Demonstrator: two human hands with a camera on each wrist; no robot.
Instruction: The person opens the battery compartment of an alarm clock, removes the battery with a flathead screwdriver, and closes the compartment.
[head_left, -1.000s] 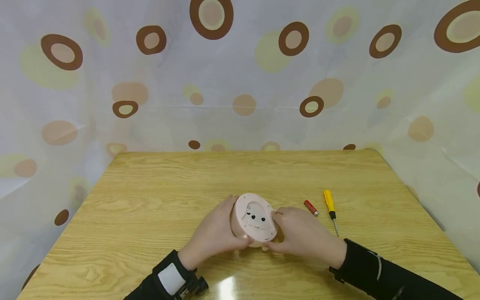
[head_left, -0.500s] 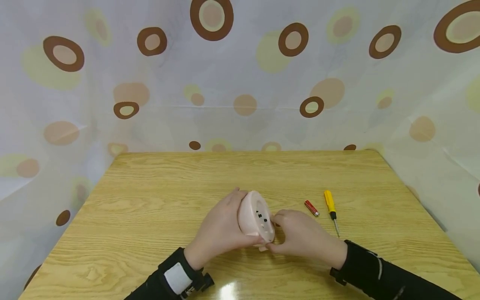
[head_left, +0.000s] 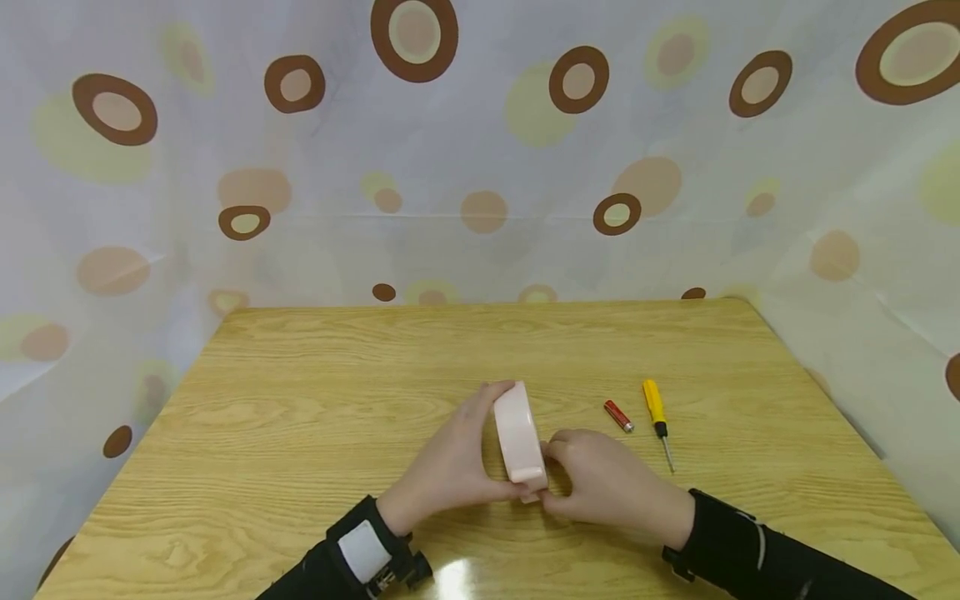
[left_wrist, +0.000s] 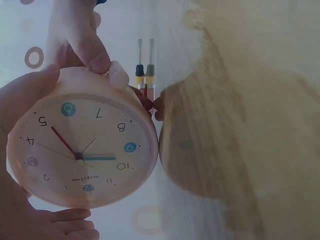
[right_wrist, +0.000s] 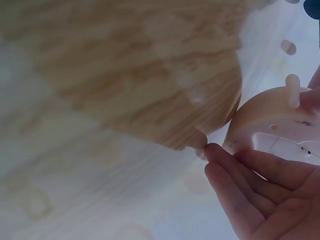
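A pale pink round alarm clock stands on edge at the table's front middle, seen side-on in the head view. My left hand grips its rim from the left, thumb low and fingers over the top. At the lower right edge, my right hand holds the clock between thumb and fingers. The left wrist view shows the dial upside down, with the right thumb beside a small foot. In the right wrist view, part of the back shows, with the right fingers against it.
A red battery lies on the wooden table beyond the right hand. Just right of it is a screwdriver with a yellow and black handle. A patterned curtain hangs behind the table.
The clock has turned so that its back, earlier facing up toward the head camera, now faces right, out of view. The left hand has shifted slightly right with it; the right hand stays near its edge.
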